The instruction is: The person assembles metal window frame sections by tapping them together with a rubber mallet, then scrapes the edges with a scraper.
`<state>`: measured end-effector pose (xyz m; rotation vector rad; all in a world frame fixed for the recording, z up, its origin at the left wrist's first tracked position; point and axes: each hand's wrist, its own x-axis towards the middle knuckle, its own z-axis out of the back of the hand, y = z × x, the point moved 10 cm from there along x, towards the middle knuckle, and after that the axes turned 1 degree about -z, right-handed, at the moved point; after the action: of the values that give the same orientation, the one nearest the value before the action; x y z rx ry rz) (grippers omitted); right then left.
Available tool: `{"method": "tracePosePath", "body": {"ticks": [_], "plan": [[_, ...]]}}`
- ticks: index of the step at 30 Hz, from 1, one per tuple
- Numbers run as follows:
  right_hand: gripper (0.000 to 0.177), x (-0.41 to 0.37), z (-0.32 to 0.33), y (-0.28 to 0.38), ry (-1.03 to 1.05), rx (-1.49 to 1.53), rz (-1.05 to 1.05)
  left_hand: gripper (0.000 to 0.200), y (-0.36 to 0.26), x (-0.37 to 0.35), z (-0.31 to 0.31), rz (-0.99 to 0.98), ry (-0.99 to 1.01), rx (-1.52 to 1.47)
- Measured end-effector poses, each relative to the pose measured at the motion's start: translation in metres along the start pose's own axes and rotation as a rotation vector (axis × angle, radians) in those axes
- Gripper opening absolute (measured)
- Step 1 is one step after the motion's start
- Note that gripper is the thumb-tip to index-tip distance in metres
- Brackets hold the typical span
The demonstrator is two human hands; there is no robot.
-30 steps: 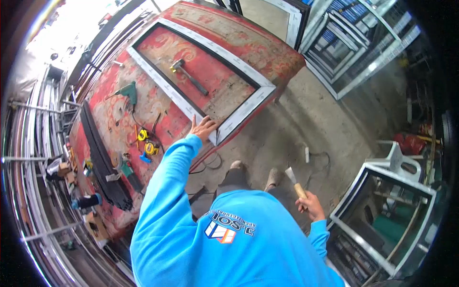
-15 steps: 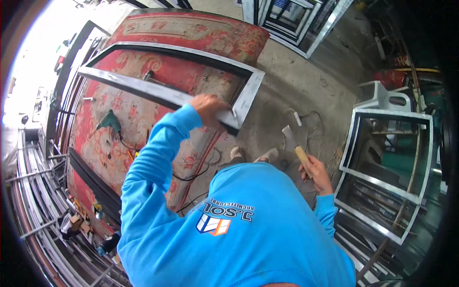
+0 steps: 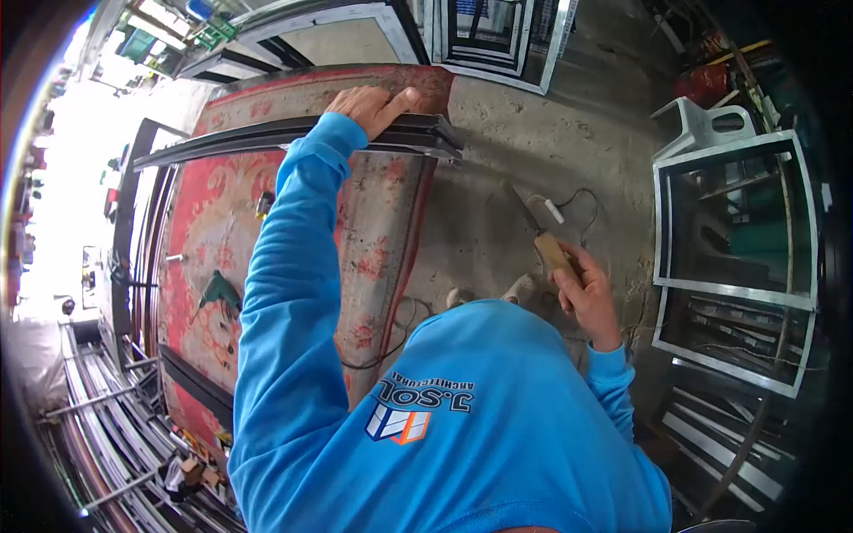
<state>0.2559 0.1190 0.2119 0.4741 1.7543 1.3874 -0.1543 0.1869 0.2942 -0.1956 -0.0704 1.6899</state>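
My left hand [image 3: 369,108] grips the upper edge of a dark-sided metal frame [image 3: 419,136], fingers over it and thumb pointing right. The frame is seen edge-on across the far part of the carpet-covered table [image 3: 373,222]. In my right hand [image 3: 586,289], held out over the floor, is a scraper [image 3: 553,253] with a wooden handle. Its thin blade points up and away, apart from the frame. A green power drill [image 3: 219,291] lies on the carpet, left of my left forearm.
Another frame with light edges [image 3: 736,295] stands on the right beside a grey plastic stool [image 3: 708,127]. More frames [image 3: 484,69] lean at the back. Long metal profiles [image 3: 115,426] are stacked at lower left. A cord with a white piece [image 3: 554,210] lies on the floor.
The frame has gone from lying flat with its light face up to edge-on, farther away. My left hand has moved up and away with it. The scraper has turned slightly.
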Motion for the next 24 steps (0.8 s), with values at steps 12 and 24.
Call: {"method": "tracePosePath", "body": {"ticks": [12, 24], "plan": [[0.044, 0.022, -0.059, 0.138, -0.011, -0.576, 0.525, 0.082, 0.002, -0.02, 0.001, 0.007, -0.172, -0.068], [0.042, 0.028, -0.087, 0.148, -0.079, -0.765, 0.483, 0.092, -0.011, -0.03, 0.01, 0.012, -0.126, -0.112]]}}
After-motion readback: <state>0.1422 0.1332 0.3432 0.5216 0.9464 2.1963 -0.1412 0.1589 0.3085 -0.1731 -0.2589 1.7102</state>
